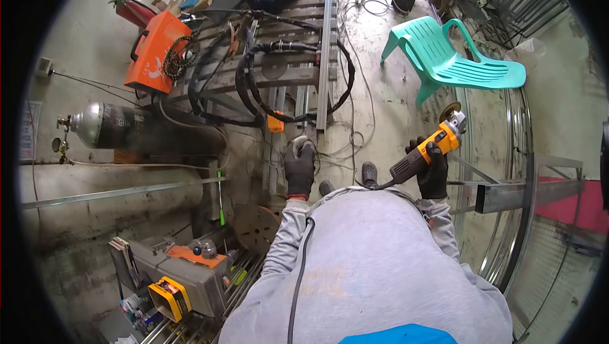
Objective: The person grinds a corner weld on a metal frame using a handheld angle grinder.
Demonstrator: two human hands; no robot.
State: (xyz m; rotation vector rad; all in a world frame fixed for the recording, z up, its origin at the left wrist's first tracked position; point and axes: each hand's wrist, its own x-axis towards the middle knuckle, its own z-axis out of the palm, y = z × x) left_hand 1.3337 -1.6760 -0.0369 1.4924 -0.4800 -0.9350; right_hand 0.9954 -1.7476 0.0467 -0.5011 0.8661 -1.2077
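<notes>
My right hand (435,176), in a dark glove, is wrapped round a yellow and grey angle grinder (442,140). The grinder's head points up and away, with its brownish disc (449,111) at the far end. Its cord runs from the grip's near end toward my waist. My left hand (299,168), also gloved, is closed in front of my body at the left. A small pale piece shows at its fingertips; I cannot tell what it is. Just beyond that hand, an orange block-like tool (275,121) lies by the metal bars.
A slatted metal bench (219,81) carries coiled black cables (243,84) and an orange welding machine (158,52). Left lies a gas cylinder (127,126). A green plastic chair (469,68) stands at right, near a steel frame (507,196). Loose cords (355,141) cross the floor.
</notes>
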